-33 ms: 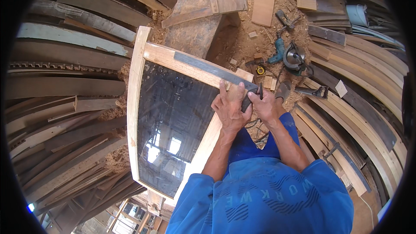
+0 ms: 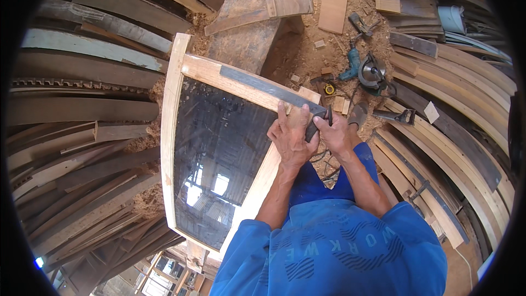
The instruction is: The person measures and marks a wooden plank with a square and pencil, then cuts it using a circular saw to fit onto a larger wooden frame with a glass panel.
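Observation:
A pale wooden frame [image 2: 230, 80] surrounds a dark, shiny glass-like panel [image 2: 219, 142] left of my body. Along its far rail lies a grey metal try square [image 2: 263, 86], its dark stock near the right corner. My left hand [image 2: 291, 134] presses the square to the frame corner, two fingertips reaching onto the rail and the thumb beside the stock. Close against it, my right hand [image 2: 337, 131] is closed around a short dark pencil-like stick [image 2: 330, 113], which stands upright at the end of the square. Its lower tip is hidden.
Beyond the frame is a worn wooden bench [image 2: 235, 41]. On the shaving-strewn floor lie a teal drill [image 2: 352, 63], a circular saw [image 2: 373, 74], a yellow tape measure [image 2: 329, 89] and a handsaw [image 2: 394, 114]. Stacked boards [image 2: 82, 109] line the left side; long planks [image 2: 449, 131] line the right.

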Demonstrator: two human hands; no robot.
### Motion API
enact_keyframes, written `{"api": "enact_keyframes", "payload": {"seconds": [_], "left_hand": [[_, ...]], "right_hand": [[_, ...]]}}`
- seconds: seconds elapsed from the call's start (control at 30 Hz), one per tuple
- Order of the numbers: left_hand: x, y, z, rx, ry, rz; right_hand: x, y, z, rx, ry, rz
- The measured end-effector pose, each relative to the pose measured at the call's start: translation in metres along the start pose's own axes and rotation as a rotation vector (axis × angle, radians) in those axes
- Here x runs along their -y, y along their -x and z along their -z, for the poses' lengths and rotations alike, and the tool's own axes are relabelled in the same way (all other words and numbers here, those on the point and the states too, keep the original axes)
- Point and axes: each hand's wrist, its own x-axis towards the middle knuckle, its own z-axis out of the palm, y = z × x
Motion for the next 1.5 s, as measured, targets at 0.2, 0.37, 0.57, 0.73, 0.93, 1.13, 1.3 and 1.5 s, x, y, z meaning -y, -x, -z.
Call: {"api": "enact_keyframes", "payload": {"seconds": [0.2, 0.37, 0.57, 0.73, 0.93, 1.13, 1.3, 1.5], "left_hand": [[-0.001, 0.001, 0.001, 0.036, 0.002, 0.022], [-0.002, 0.0, 0.004, 0.037, -0.004, 0.023], [0.0, 0.001, 0.001, 0.018, -0.004, 0.007], [0.0, -0.001, 0.001, 0.013, 0.015, 0.001], [-0.001, -0.002, 0.003, 0.011, 0.014, 0.006], [0.001, -0.001, -0.001, -0.008, 0.033, -0.002], [0.0, -0.002, 0.001, -0.01, 0.034, 0.004], [0.0, -0.002, -0.002, -0.02, 0.037, 0.014]], "right_hand": [[0.027, -0.004, 0.029, -0.133, 0.491, 0.08], [0.075, 0.001, 0.056, -0.039, 0.32, 0.038], [0.095, 0.005, 0.053, 0.266, -0.366, -0.066], [0.094, -0.004, 0.022, 0.166, 0.042, 0.097], [0.096, -0.013, 0.015, 0.024, 0.447, 0.364], [0.093, -0.019, 0.014, 0.083, 0.453, 0.449], [0.088, -0.028, 0.0, 0.171, 0.513, 0.508], [0.098, -0.031, -0.004, 0.262, 0.658, 0.598]]}}
